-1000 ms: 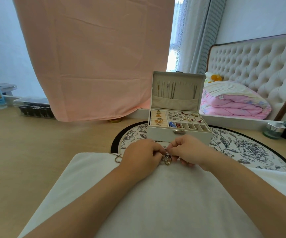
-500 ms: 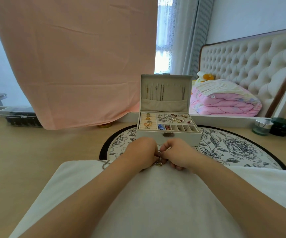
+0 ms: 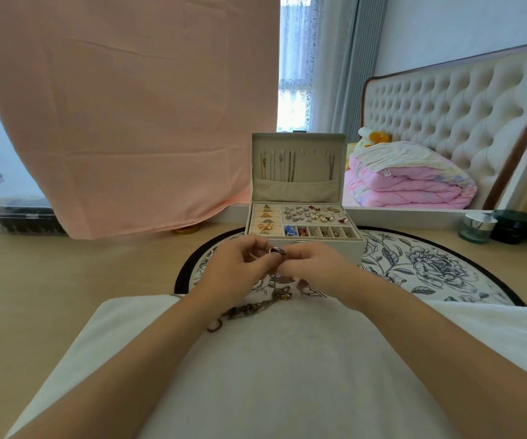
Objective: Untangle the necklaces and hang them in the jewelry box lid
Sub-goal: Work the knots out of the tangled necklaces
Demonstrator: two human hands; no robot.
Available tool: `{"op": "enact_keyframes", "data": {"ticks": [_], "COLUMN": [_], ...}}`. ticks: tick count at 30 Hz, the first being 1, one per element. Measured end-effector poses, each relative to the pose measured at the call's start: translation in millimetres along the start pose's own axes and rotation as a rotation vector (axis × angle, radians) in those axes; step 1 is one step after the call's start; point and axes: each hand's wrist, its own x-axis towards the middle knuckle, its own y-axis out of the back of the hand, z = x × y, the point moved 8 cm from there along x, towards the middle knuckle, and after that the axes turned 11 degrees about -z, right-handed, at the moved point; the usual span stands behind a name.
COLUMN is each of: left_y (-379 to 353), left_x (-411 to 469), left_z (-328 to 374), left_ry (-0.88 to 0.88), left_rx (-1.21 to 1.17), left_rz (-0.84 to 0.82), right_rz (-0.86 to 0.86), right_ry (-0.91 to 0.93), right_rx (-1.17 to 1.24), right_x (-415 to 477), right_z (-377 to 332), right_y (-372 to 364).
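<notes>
Left hand and right hand each pinch the dark necklace piece in a narrow grip, below the jewelry box lid; its chain drops to the tangled necklaces on the white cloth. A hard tug could tighten knots or snap it

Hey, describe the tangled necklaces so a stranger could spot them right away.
Start at the open jewelry box on the round floral mat. Nearer the person lies a white cloth; the tangled necklaces are the only dark, bronze clump on it, at its far edge.

Two bare forearms, bare left hand, bare right hand
</notes>
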Motion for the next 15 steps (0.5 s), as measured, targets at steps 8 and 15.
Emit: {"op": "enact_keyframes", "data": {"ticks": [8,15], "left_y": [-6.2,-3.8], "left_x": [-3.9,-7.7], "left_z": [-21.6,-25.9], "left_ry": [0.133,0.115], "left_rx": [0.054,0.341], "left_rz": [-0.281,-0.336], "right_rz": [0.173,0.240], "right_ry": [0.156,0.196], "right_rx": [0.331,0.642], "right_x": [-1.4,-2.6], "right_z": [-8.1,-2.9], "right_y": [18.0,34.6]}}
